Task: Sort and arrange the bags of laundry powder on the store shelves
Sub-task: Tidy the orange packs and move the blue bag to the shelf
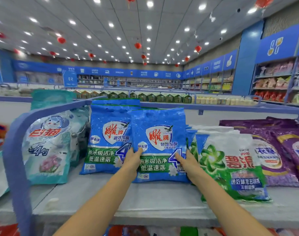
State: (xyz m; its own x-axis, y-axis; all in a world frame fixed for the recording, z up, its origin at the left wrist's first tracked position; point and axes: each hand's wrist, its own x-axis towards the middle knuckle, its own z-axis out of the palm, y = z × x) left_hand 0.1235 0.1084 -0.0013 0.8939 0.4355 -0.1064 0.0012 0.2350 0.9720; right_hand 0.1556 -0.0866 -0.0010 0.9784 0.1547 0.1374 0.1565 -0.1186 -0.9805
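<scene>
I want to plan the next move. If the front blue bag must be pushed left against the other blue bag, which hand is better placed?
Right. The right hand rests on the right edge of the front blue bag, on the green-and-white bag's side, so it could push leftward. The left hand lies between the two blue bags.

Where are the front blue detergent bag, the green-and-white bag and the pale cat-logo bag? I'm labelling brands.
front blue detergent bag [159,133]: head view, red logo.
green-and-white bag [230,160]: head view, front face.
pale cat-logo bag [46,143]: head view, front face.
</scene>
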